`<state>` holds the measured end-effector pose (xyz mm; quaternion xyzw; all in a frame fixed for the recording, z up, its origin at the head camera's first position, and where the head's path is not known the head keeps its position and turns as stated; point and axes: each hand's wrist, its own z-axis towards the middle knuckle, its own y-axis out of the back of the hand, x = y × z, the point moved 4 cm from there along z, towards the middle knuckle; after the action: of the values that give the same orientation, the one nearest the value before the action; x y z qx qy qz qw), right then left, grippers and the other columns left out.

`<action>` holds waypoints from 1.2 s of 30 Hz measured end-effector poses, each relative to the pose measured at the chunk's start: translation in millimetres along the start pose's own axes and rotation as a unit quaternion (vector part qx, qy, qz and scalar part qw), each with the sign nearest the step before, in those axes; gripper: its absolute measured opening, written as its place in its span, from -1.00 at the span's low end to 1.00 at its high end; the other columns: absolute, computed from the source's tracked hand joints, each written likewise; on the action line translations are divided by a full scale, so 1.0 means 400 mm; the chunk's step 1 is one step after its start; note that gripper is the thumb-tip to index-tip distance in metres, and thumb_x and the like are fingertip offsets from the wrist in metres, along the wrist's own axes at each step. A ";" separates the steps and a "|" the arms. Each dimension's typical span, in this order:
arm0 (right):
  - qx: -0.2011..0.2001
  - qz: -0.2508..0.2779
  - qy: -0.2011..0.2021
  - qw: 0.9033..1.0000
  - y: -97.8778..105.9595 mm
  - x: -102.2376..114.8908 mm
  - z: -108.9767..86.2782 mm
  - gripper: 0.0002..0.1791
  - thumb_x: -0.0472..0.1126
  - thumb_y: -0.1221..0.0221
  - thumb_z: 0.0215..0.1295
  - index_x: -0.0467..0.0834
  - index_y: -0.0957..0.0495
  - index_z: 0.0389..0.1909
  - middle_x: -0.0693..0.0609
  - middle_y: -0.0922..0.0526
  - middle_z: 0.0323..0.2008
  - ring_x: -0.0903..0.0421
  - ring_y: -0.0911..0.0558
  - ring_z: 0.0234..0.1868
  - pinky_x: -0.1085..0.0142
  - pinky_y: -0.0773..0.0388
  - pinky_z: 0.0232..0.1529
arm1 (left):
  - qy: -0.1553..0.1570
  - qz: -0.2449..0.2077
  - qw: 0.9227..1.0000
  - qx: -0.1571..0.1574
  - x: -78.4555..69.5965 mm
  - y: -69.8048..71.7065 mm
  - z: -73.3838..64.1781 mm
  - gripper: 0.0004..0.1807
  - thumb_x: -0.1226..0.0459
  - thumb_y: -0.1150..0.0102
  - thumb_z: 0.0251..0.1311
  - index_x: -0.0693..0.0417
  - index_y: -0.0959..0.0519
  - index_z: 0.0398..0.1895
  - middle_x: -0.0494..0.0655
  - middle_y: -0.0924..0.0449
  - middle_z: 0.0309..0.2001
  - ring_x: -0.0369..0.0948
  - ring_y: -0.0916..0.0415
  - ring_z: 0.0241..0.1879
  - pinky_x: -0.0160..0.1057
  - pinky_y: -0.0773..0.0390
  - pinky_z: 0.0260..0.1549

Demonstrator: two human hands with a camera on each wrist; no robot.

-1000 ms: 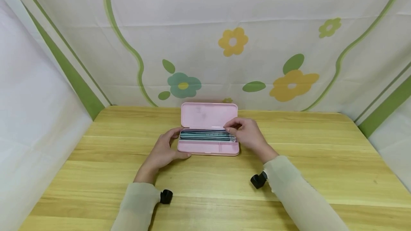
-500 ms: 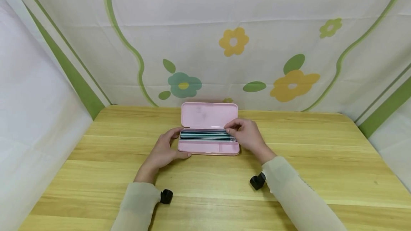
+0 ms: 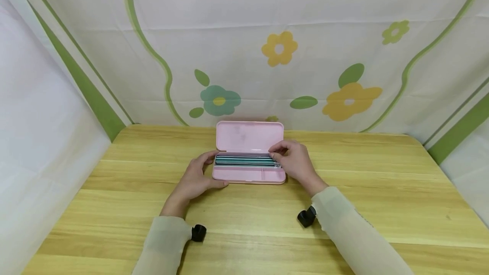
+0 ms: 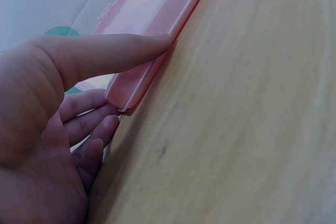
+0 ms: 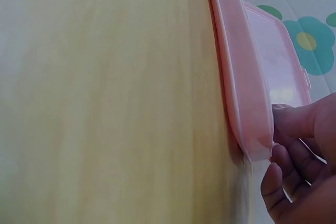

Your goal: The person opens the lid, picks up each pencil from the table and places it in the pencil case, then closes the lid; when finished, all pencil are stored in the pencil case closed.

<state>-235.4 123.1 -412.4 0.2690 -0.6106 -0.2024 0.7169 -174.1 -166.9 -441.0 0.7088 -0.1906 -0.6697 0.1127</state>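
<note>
A pink pencil case (image 3: 237, 175) lies on the table with its lid (image 3: 250, 136) raised at the back. Several dark and green pencils (image 3: 244, 161) lie side by side in its long rear compartment. My left hand (image 3: 195, 179) grips the case's left end, thumb along the front edge and fingers behind the corner; the left wrist view shows the thumb (image 4: 121, 53) on the front wall. At the right end, thumb and forefinger of my right hand (image 3: 293, 159) pinch the end of a pencil at the back of the row. The pinched end is hidden by the fingers.
The case has a front compartment and a small divided section (image 3: 273, 175) at front right. Its lid stands near the rear edge of the wooden table (image 3: 244, 232). A flower-printed curtain (image 3: 244, 54) hangs behind.
The rear pencil, slanted across the row earlier, now lies parallel with the others. My right hand has shifted very slightly; the left keeps its grip on the case.
</note>
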 end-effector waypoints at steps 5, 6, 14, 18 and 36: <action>0.007 -0.001 -0.008 1.000 0.000 -0.002 0.001 -0.94 -0.28 -0.41 0.41 -0.07 -0.82 -0.18 -0.05 -0.77 -0.12 -0.02 -0.61 -0.10 0.21 -0.55 -0.05 | 0.006 0.006 1.000 -0.001 0.001 0.001 0.000 0.04 0.19 -0.76 -0.06 -0.12 -0.43 0.56 0.05 -0.33 0.53 0.11 -0.23 0.51 0.31 -0.17 0.57; 0.008 -0.001 -0.009 1.000 0.001 -0.002 0.001 -0.94 -0.28 -0.41 0.41 -0.07 -0.82 -0.18 -0.05 -0.77 -0.12 -0.02 -0.61 -0.10 0.21 -0.55 -0.05 | 0.006 0.008 1.000 -0.001 0.000 0.001 0.000 0.04 0.19 -0.76 -0.06 -0.13 -0.43 0.56 0.05 -0.34 0.52 0.11 -0.23 0.52 0.33 -0.18 0.56; 0.017 0.006 -0.012 1.000 0.004 -0.003 0.001 -0.96 -0.27 -0.42 0.40 -0.08 -0.81 -0.19 -0.05 -0.78 -0.16 -0.01 -0.62 -0.14 0.22 -0.57 -0.09 | 0.009 0.005 1.000 0.000 -0.001 0.001 0.002 0.03 0.18 -0.76 -0.06 -0.17 -0.44 0.56 0.05 -0.35 0.51 0.12 -0.19 0.54 0.35 -0.16 0.55; 0.016 0.014 -0.023 1.000 0.008 -0.008 0.004 -0.96 -0.25 -0.42 0.40 -0.08 -0.81 -0.18 -0.05 -0.79 -0.17 -0.01 -0.63 -0.15 0.24 -0.59 -0.10 | 0.009 0.006 1.000 0.000 -0.003 0.001 0.000 0.03 0.18 -0.76 -0.06 -0.17 -0.43 0.56 0.06 -0.35 0.51 0.12 -0.19 0.54 0.36 -0.16 0.55; -0.109 0.074 -0.038 0.991 0.077 -0.009 0.037 -0.69 -0.08 -0.31 0.49 -0.17 -0.71 0.11 -0.12 -0.74 0.07 -0.06 -0.61 0.07 0.16 -0.55 0.06 | 0.014 0.014 1.000 -0.004 -0.001 0.001 -0.002 0.05 0.19 -0.76 -0.07 -0.13 -0.43 0.56 0.06 -0.39 0.48 0.12 -0.22 0.50 0.34 -0.21 0.52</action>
<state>-251.6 147.0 -394.0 0.1358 -0.6298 -0.2241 0.7312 -173.5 -167.3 -440.5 0.7150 -0.1962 -0.6588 0.1274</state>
